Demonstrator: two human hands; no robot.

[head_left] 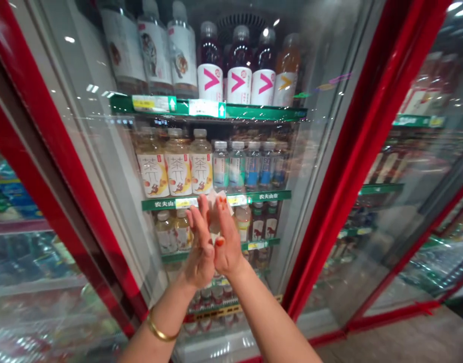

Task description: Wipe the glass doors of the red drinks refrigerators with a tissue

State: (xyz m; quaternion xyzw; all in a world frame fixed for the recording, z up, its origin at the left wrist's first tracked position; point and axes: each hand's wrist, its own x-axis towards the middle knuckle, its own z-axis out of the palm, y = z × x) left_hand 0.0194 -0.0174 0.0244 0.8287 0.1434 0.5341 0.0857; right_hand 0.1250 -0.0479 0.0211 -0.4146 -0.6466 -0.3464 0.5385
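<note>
In front of a glass fridge door, my two hands are raised with the palms facing each other. A crumpled white tissue is pressed between them, its upper edge showing above the fingers. My left hand has its fingers stretched upward and slightly apart, and a gold bangle circles that wrist. My right hand lies flat along the other side of the tissue, with orange-red nails showing. The heels of both hands touch. Much of the tissue is hidden by the fingers.
Behind the glass door, green-edged shelves hold bottled drinks. Several tea bottles stand on the middle shelf. Red door frames run along both sides. A tiled floor shows at lower right.
</note>
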